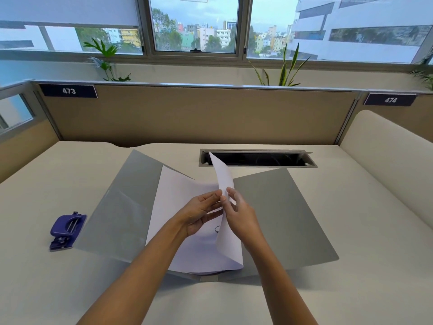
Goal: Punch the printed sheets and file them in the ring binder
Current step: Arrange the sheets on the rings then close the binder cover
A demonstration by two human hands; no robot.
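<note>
A grey ring binder (281, 214) lies open flat on the desk in front of me. White printed sheets (178, 195) rest on its left half, near the spine. One sheet (223, 174) stands on edge over the spine, curling upward. My left hand (201, 211) pinches this sheet from the left with its fingertips. My right hand (241, 214) grips the same sheet from the right. A metal ring (217, 229) shows just below my hands. A purple hole punch (66, 231) sits on the desk left of the binder, apart from both hands.
A cable tray slot (257, 158) is cut into the desk behind the binder. A tan partition (199, 113) with labels 473 and 474 closes the back. A cream curved divider (386, 156) stands at the right. Plants and windows lie beyond.
</note>
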